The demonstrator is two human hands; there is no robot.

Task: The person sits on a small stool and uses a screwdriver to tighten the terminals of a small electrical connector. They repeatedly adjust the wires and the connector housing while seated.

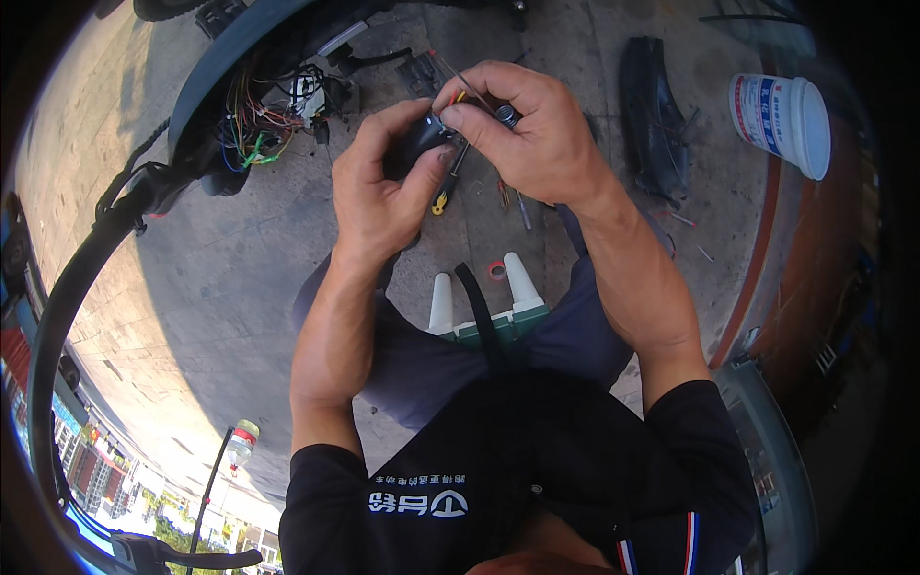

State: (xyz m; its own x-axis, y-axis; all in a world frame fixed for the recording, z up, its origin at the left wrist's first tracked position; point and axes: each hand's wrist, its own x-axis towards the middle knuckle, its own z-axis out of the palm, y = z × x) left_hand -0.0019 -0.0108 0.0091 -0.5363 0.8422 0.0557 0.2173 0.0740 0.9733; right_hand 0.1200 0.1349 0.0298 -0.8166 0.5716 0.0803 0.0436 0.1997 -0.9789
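Black casing sits between both hands at the upper middle of the frame, lifted off the floor and mostly covered by fingers. The left hand has its grip wrapped around it, thumb along the near edge, seemingly to keep it steady. The right hand has thumb and forefinger close together at the casing's right end, probably for fine handling there; I cannot tell exactly what that grip pinches. A thin rod slants across the right forefinger, and short red and yellow wires show beside its tip.

Around them is grey floor. One long bent black bar curves down the left side, bounding the space there. A dark curved panel lies at upper right, then a white bucket. Loose wiring hangs at upper left, near the left hand. Below the hands are a screwdriver, its tip end hidden by fingers, and a red tape roll. The fingers themselves block the view of the casing's joint.
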